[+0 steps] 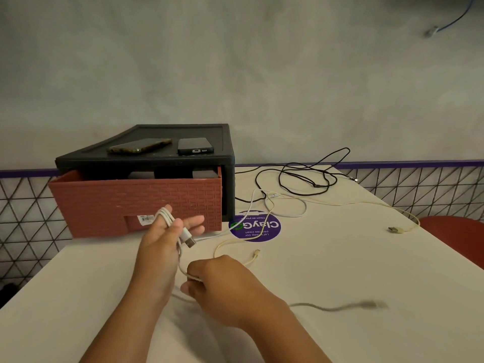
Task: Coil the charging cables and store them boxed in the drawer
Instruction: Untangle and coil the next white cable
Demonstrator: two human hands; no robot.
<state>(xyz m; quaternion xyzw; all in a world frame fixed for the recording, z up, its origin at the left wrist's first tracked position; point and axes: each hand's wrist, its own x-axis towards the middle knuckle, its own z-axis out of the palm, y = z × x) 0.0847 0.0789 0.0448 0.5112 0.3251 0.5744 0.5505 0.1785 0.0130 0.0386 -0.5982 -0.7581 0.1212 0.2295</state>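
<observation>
loops of white cable are held round the fingers of the left hand, pinned by its thumb. just below them, the cable is pinched in the curled right hand.

**Clearances on the table.** The red drawer stands pulled out of its black frame and blocks the left rear. The slot above its rim is narrow and partly filled by dark boxes. Two phones occupy the frame's top. The left hand and right hand, linked by a white cable, stand before the drawer front. A black cable and a yellowish cable sprawl across the right rear. The near right surface is open, crossed only by a blurred cable end.
</observation>
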